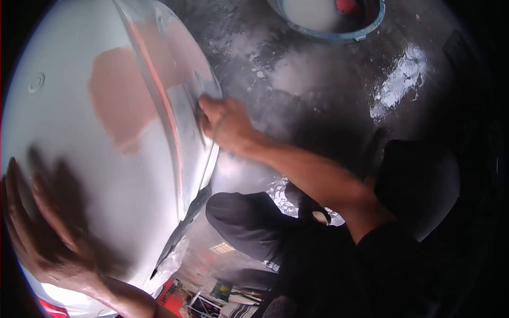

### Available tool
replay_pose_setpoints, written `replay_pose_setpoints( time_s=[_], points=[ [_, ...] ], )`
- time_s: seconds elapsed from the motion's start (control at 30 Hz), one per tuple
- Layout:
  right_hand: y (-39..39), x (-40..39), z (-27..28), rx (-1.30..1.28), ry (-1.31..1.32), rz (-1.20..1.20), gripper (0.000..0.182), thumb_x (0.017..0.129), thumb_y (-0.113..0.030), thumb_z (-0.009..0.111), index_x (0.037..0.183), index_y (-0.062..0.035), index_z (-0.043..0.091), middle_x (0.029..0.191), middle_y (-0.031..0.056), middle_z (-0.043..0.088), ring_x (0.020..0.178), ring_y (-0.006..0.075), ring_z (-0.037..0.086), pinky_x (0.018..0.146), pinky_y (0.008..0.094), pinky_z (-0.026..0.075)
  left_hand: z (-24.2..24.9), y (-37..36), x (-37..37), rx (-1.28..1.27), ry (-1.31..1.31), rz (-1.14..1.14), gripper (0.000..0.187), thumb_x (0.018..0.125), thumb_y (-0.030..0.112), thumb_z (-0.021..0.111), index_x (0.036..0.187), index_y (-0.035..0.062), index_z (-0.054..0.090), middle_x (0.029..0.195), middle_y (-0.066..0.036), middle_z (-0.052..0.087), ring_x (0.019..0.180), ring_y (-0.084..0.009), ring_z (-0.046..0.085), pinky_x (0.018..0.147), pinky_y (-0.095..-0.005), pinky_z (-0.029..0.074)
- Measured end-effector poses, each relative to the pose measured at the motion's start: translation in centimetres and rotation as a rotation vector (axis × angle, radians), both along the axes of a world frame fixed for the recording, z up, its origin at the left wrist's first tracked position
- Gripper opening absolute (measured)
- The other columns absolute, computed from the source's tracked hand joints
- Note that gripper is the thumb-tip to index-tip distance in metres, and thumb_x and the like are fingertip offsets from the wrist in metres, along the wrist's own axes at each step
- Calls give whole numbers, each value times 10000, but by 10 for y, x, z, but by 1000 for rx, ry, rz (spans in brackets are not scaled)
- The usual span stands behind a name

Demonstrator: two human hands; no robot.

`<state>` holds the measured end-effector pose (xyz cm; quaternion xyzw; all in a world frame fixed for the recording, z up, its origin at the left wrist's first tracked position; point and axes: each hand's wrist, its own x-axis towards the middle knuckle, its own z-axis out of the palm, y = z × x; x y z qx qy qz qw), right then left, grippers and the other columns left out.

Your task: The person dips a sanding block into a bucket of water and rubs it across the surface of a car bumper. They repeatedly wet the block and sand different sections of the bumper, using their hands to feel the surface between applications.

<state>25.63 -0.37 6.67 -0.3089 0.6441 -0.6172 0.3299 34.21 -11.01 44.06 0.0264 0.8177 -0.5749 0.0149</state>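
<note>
Vehicle body panel (116,180) with a bare hand at either side

Right hand (225,124): at the panel's right edge, fingers curled against it; whether anything is gripped within them cannot be told. Left hand (53,254): at the near left, well apart from the right, fingers spread and extended over the white surface; whether the fingertips press on it or hover just above cannot be told. The panel, white and curved, fills the left of the scene from near to far. On its far half lies a pinkish-brown patch (119,100); a salmon-red stripe (159,90) follows the crease running through the coloured area. A small ring-shaped mark (37,82) sits at the far left. Right of the panel, a dark grey floor (297,74) bears a white smear (400,79). On its far side stands a blue-rimmed basin (339,36) containing cloudy liquid and a red object (347,6). Nearer, a dark-trousered knee (238,217) lies just beside the panel's right edge.
</note>
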Motion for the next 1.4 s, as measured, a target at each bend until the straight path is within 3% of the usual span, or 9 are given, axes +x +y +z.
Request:
replay_pose_setpoints(
  time_s=[0.17,0.2,0.23,0.4,0.53,0.67,0.77,0.93,1.4],
  points=[
    [14,42,-12,-3,133,-111,161,889,-128,686,909,-9,579,674,243,620,648,446,657,577,491,498,-5,-18,32,-347,-71,387,564,985,126,683,1515,257,537,1178,-42,759,957,-174,759,735,-243,623],
    [17,38,-10,19,137,-73,163,890,-127,687,911,-5,580,687,248,624,668,451,660,594,495,501,16,-26,17,-504,-352,-74,558,998,130,668,1527,230,521,1221,-39,749,928,-150,763,709,-221,611],
    [19,38,-8,47,131,-37,166,892,-126,687,912,0,581,699,254,627,687,455,663,611,499,505,10,-28,15,-498,-343,-85,558,998,130,668,1527,230,521,1221,-39,749,928,-150,763,709,-221,611],
    [11,44,-11,4,61,-144,197,895,-126,691,956,27,583,729,264,646,713,459,670,635,503,509,-27,-8,25,184,287,95,339,1052,318,602,1354,192,689,1269,36,738,1069,-147,733,875,-319,592],
    [12,28,-1,78,86,-94,200,902,-131,686,978,26,588,767,256,666,750,451,680,675,495,518,-78,43,19,23,382,-11,369,1015,487,613,1188,205,778,1247,7,749,1219,-187,675,1160,-538,361],
    [24,59,-11,87,180,-99,184,908,-140,677,981,9,597,768,251,663,752,438,683,680,502,513,-107,62,56,506,520,-139,227,1003,189,646,1173,97,766,1214,-44,759,1262,-272,654,1223,-542,285],
    [21,51,-17,52,185,-50,200,900,-156,686,984,1,596,755,254,653,724,438,678,653,502,509,-168,99,78,1043,595,-244,284,1012,32,531,1165,-179,642,1097,-284,726,1108,-403,697,1017,-508,537],
    [17,54,-11,37,94,-130,148,865,-108,690,919,1,606,749,263,643,710,460,651,636,492,504,-273,144,118,1470,457,164,170,879,19,659,1029,-33,718,974,-173,718,829,-323,717,712,-404,583],
    [10,28,-8,-55,104,-14,157,841,-75,705,905,30,608,718,252,639,677,439,661,625,477,499,-351,138,133,1781,847,600,116,945,25,635,999,-45,711,938,-177,731,812,-299,715,746,-366,561]
  ],
)
